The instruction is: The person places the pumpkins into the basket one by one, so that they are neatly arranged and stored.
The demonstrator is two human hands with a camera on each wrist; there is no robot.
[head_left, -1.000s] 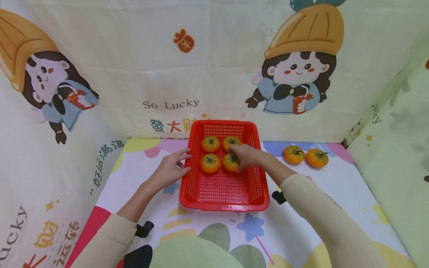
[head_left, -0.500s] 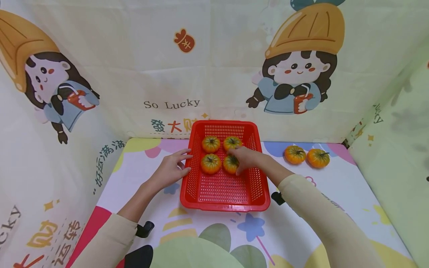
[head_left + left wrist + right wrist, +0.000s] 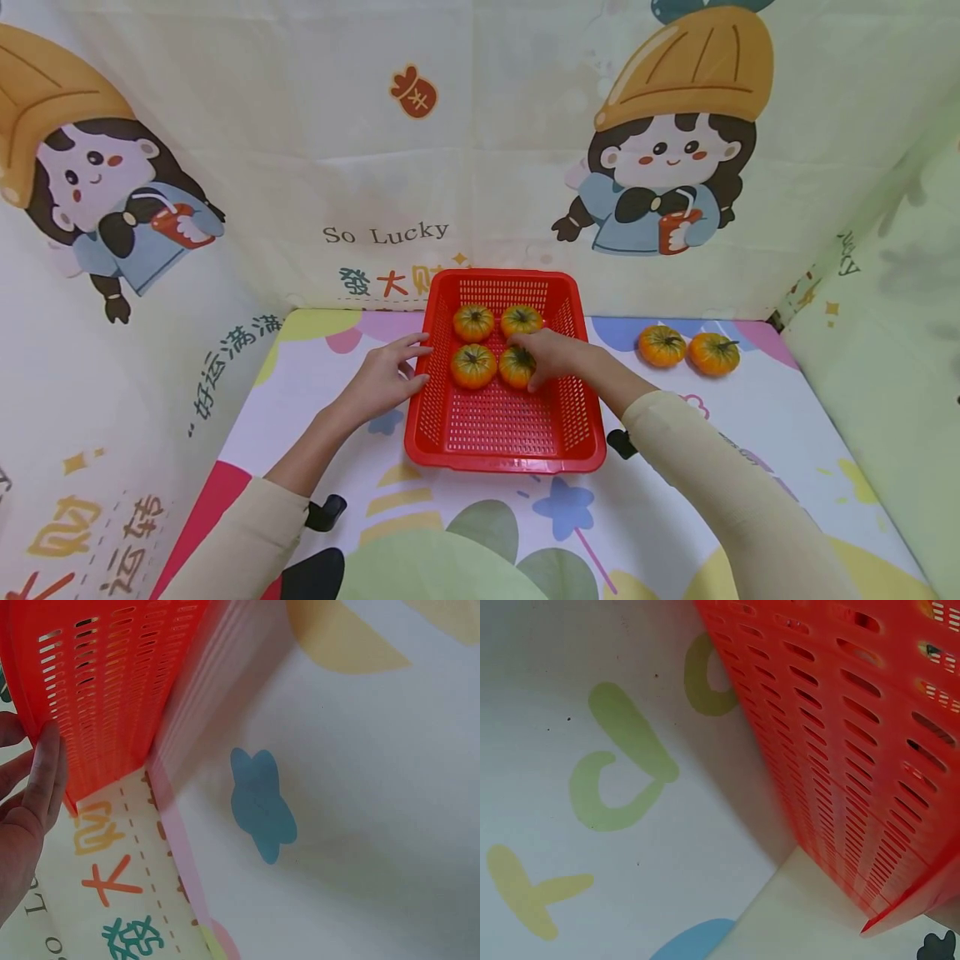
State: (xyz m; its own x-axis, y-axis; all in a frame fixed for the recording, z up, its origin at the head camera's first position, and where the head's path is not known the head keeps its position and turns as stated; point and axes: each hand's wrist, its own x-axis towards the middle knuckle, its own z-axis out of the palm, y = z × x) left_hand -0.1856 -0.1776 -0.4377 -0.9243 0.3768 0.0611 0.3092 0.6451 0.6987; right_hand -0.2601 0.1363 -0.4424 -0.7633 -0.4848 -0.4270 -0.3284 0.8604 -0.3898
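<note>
A red slotted plastic basket (image 3: 502,462) stands on the table, with several small orange-and-green pumpkins in it. My right hand (image 3: 553,357) reaches over the basket's right side and grips the near right pumpkin (image 3: 516,368), its thumb and fingers around it. Beside that one sits the near left pumpkin (image 3: 473,367); behind them are the far left pumpkin (image 3: 473,323) and the far right pumpkin (image 3: 521,321). With fingers extended, my left hand (image 3: 382,379) touches the basket's left rim, as the left wrist view also shows. The right hand's fingers are hidden in the right wrist view.
Two more pumpkins, a left one (image 3: 662,346) and a right one (image 3: 713,354), lie side by side on the table right of the basket. A printed cloth backdrop (image 3: 510,192) rises directly behind the basket, and cloth walls flank both sides of the table (image 3: 660,517).
My right hand has shifted slightly nearer at the near right pumpkin, fingers lowered around it. The left hand and basket stay in place; the head view has drifted a little.
</note>
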